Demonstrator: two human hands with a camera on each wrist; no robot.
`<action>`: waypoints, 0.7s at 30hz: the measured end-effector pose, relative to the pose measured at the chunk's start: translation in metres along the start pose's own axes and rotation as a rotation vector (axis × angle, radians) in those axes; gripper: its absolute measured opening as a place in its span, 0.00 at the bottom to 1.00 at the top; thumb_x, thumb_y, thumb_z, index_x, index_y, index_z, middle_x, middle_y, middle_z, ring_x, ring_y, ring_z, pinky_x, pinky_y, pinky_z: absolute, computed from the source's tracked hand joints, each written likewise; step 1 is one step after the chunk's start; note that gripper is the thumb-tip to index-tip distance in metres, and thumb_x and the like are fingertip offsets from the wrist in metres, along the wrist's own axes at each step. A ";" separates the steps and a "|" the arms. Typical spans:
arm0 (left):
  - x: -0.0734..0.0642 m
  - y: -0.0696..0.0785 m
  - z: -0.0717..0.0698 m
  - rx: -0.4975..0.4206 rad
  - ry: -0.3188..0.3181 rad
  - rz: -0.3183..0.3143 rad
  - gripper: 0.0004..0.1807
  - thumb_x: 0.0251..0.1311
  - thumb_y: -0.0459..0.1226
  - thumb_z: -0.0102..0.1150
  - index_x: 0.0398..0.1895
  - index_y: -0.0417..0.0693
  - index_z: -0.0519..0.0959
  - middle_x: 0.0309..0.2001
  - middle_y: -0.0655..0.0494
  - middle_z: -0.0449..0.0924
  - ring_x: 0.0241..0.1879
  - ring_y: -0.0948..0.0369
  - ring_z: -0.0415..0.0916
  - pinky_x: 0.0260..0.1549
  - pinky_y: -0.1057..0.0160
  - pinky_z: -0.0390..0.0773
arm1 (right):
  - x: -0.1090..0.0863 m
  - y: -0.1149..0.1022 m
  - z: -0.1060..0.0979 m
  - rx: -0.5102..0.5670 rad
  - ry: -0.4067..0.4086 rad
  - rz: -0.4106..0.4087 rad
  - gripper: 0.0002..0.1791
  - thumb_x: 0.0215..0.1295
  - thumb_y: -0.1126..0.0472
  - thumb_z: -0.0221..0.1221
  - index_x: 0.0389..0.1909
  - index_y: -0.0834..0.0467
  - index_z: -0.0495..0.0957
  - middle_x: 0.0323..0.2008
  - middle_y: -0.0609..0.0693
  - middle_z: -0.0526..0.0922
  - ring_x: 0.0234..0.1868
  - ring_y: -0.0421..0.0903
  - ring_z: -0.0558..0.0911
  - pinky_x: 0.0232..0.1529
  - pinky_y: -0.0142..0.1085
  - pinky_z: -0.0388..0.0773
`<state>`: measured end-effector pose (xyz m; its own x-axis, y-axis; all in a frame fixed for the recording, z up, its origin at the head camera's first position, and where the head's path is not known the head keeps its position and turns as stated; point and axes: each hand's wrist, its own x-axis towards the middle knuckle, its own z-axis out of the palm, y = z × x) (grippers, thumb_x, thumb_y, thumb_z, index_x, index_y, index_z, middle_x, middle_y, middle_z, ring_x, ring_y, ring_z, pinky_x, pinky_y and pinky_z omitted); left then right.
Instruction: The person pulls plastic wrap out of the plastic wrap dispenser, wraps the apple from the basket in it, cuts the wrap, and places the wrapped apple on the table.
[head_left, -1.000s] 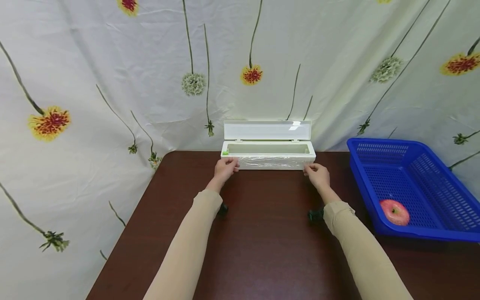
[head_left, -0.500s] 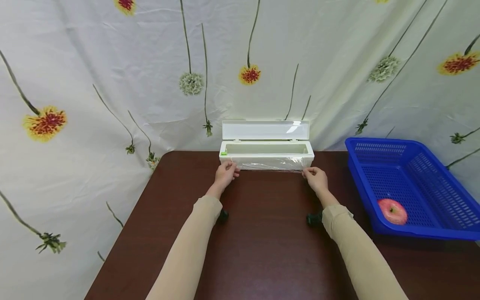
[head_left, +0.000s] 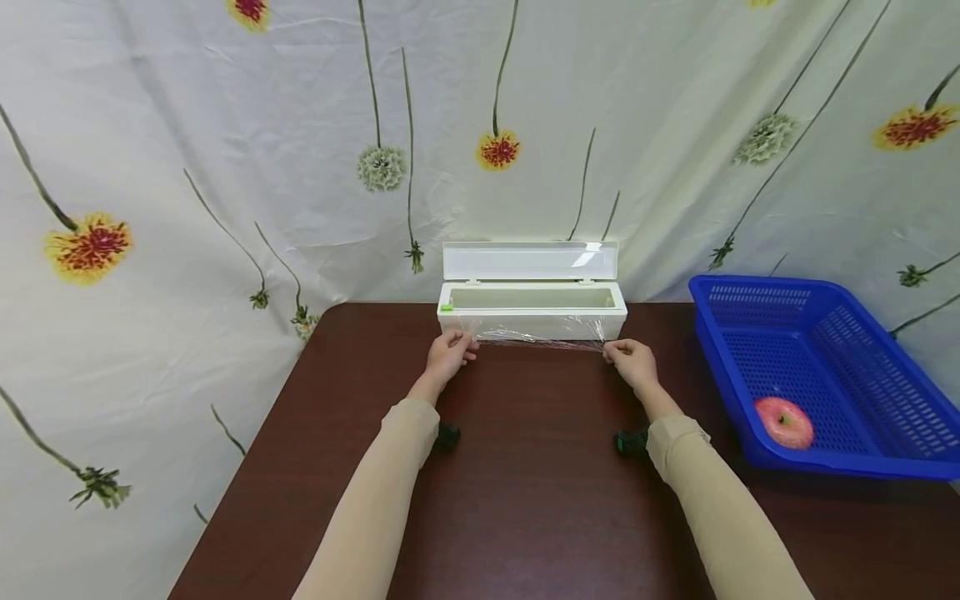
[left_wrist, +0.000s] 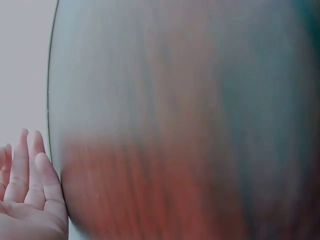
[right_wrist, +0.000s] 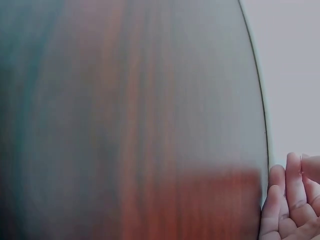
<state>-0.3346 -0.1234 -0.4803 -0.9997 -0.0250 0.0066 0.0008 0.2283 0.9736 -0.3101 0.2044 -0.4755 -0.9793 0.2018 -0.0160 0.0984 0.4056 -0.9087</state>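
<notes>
A long white cling film dispenser box [head_left: 532, 321] stands at the back of the table, its lid [head_left: 530, 261] raised. Clear cling film [head_left: 536, 340] comes down over its front and stretches between both hands. My left hand [head_left: 446, 357] pinches the film's left corner just in front of the box. At the opposite corner my right hand [head_left: 632, 362] pinches it between thumb and forefinger. Both hands show at the edges of the wrist views, the left hand [left_wrist: 35, 195] with its other fingers loosely extended and the right hand [right_wrist: 295, 200] with thumb against forefinger.
A blue plastic basket [head_left: 828, 467] sits to the right on the dark brown table [head_left: 532, 500], with a red apple [head_left: 783, 422] in it. A small green piece [head_left: 447, 307] is at the box's left rim. Behind hangs a flowered curtain [head_left: 315, 150].
Both hands have drawn back slightly from the box toward the body, pulling the cling film's edge out below the box front. Basket, apple and lid have stayed put.
</notes>
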 end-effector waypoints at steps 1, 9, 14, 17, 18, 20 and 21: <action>-0.001 0.000 0.000 -0.002 0.002 -0.005 0.14 0.69 0.42 0.49 0.43 0.40 0.77 0.41 0.44 0.82 0.38 0.54 0.80 0.39 0.59 0.77 | 0.000 0.001 0.000 0.003 0.001 -0.002 0.16 0.68 0.58 0.54 0.46 0.69 0.77 0.36 0.59 0.82 0.36 0.47 0.79 0.37 0.33 0.74; -0.006 -0.002 0.002 -0.019 0.039 0.002 0.13 0.69 0.41 0.49 0.42 0.41 0.77 0.40 0.46 0.82 0.33 0.63 0.79 0.36 0.67 0.75 | -0.002 0.007 0.001 0.044 0.035 -0.005 0.16 0.66 0.58 0.56 0.45 0.68 0.78 0.33 0.56 0.82 0.27 0.38 0.75 0.25 0.24 0.71; -0.007 -0.006 0.003 -0.031 0.070 0.033 0.11 0.68 0.39 0.51 0.40 0.40 0.78 0.38 0.46 0.83 0.30 0.63 0.79 0.33 0.68 0.76 | -0.004 0.010 0.001 0.068 0.033 -0.002 0.17 0.67 0.58 0.56 0.47 0.68 0.78 0.36 0.58 0.83 0.28 0.37 0.77 0.29 0.25 0.75; -0.008 -0.007 0.004 -0.025 0.095 0.051 0.11 0.67 0.38 0.52 0.38 0.38 0.79 0.36 0.45 0.83 0.29 0.63 0.79 0.31 0.69 0.76 | -0.005 0.013 0.001 0.068 0.027 -0.013 0.17 0.67 0.58 0.56 0.48 0.68 0.78 0.38 0.59 0.83 0.29 0.37 0.77 0.30 0.25 0.76; -0.008 -0.008 0.004 -0.021 0.103 0.056 0.11 0.67 0.38 0.52 0.38 0.38 0.79 0.36 0.45 0.83 0.29 0.64 0.79 0.31 0.69 0.76 | -0.006 0.013 0.001 0.068 0.026 -0.017 0.17 0.67 0.58 0.56 0.48 0.68 0.78 0.38 0.59 0.82 0.29 0.37 0.77 0.30 0.25 0.76; -0.009 -0.009 0.005 -0.020 0.110 0.067 0.11 0.67 0.38 0.52 0.38 0.38 0.79 0.36 0.45 0.83 0.28 0.65 0.78 0.31 0.70 0.75 | -0.007 0.014 0.001 0.065 0.027 -0.025 0.17 0.67 0.58 0.56 0.47 0.67 0.78 0.38 0.59 0.82 0.29 0.37 0.77 0.30 0.25 0.76; -0.009 -0.009 0.005 -0.020 0.113 0.069 0.11 0.67 0.38 0.53 0.38 0.38 0.79 0.36 0.46 0.83 0.28 0.65 0.78 0.31 0.70 0.75 | -0.007 0.014 0.001 0.064 0.029 -0.030 0.17 0.67 0.58 0.56 0.47 0.67 0.79 0.37 0.58 0.82 0.28 0.37 0.77 0.30 0.25 0.75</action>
<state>-0.3253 -0.1205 -0.4906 -0.9880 -0.1192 0.0983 0.0712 0.2134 0.9744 -0.3015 0.2082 -0.4887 -0.9761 0.2163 0.0224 0.0570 0.3538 -0.9336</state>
